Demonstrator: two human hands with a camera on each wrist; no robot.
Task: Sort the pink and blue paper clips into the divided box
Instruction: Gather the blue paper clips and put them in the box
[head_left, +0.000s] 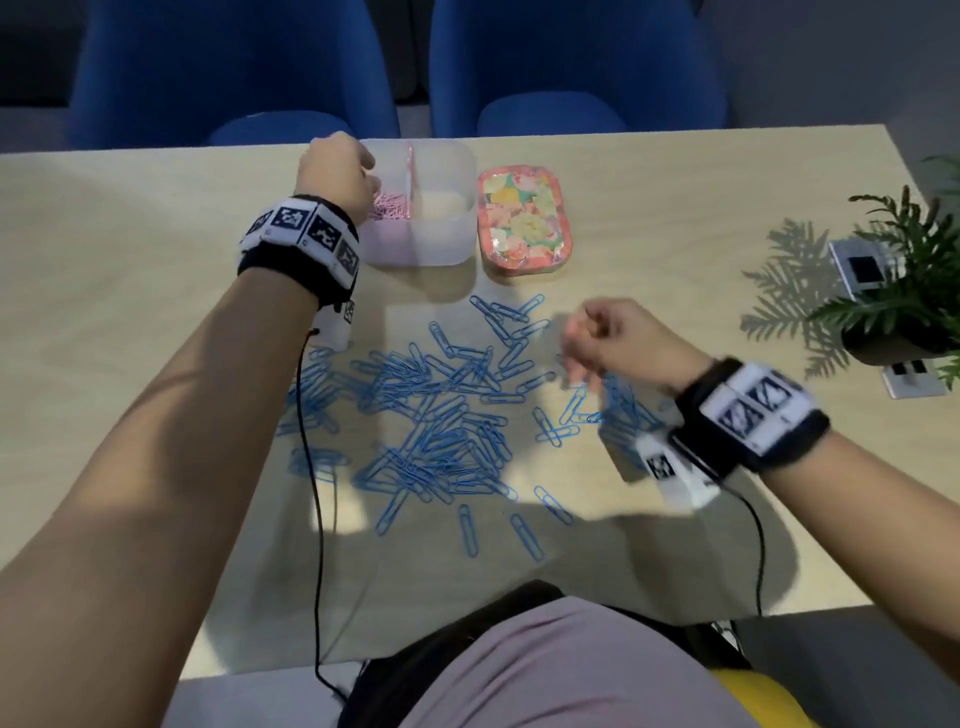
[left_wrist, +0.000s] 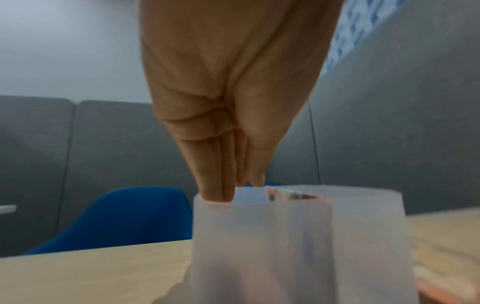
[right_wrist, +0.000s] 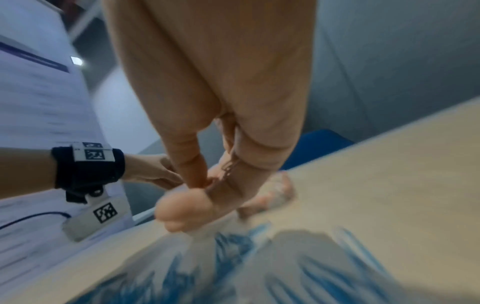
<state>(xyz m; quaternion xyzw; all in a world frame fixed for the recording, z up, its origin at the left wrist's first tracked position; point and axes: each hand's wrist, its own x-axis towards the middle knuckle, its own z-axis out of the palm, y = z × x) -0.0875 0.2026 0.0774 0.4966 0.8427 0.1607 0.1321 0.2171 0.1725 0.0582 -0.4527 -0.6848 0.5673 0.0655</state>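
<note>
right hand (head_left: 618, 343) blurred, its grip unclear.

Pale wooden worktop (head_left: 130, 249) with the sorting things spread on it.
Loose blue paper clips (head_left: 436, 415) lie scattered between the hands; the frosted divided box (head_left: 447, 244) stands under the left hand (head_left: 335, 174), a floral lid (head_left: 524, 218) just beyond the right hand (head_left: 618, 338), a potted plant (head_left: 898, 322) further right.
</note>
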